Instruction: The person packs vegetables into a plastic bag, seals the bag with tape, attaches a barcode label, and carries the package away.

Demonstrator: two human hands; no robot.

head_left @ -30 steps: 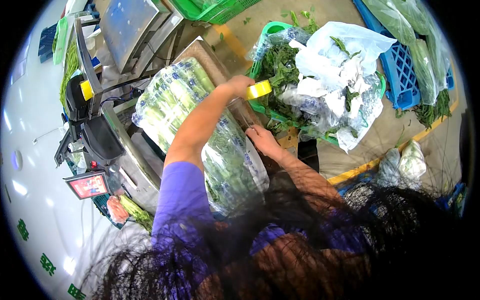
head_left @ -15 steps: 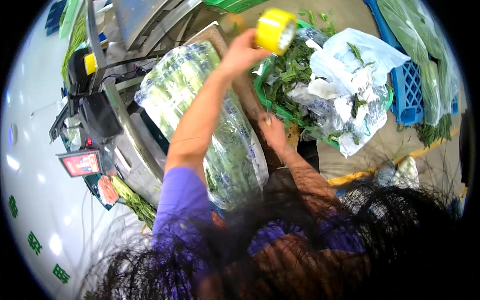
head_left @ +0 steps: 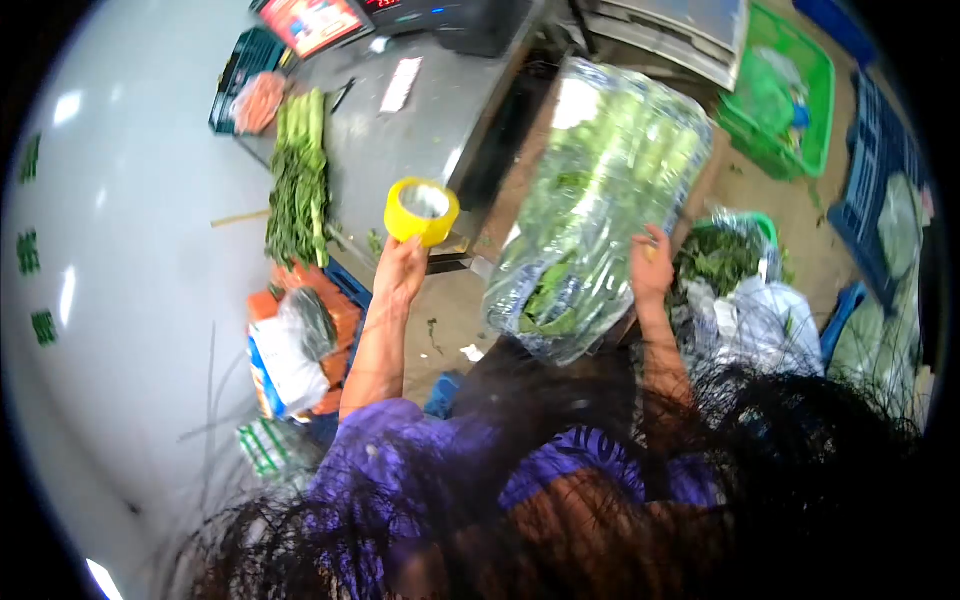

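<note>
My left hand (head_left: 402, 268) is closed round a roll of clear yellow tape (head_left: 408, 222), held up over the gap between the metal counter and the bundle. A large bundle of leafy green vegetables (head_left: 600, 200), wrapped in clear printed plastic, lies slantwise on a brown board (head_left: 708, 178). By the right edge of this bundle is my right hand (head_left: 652, 270), its fingers curled in. A small yellowish spot shows at those fingers; I cannot make out what it is.
A metal counter (head_left: 425, 110) at upper left carries long-stemmed greens (head_left: 300, 170) and a paper strip (head_left: 401, 85). A green crate (head_left: 825, 110) stands at upper right. Below it are loose leaves (head_left: 720, 250) and plastic scraps (head_left: 775, 315). Orange packages (head_left: 343, 315) sit lower left.
My view has swung towards the counter. My left hand has carried the tape roll from beyond the bundle's far right corner to its left side. My right hand stays by the right edge.
</note>
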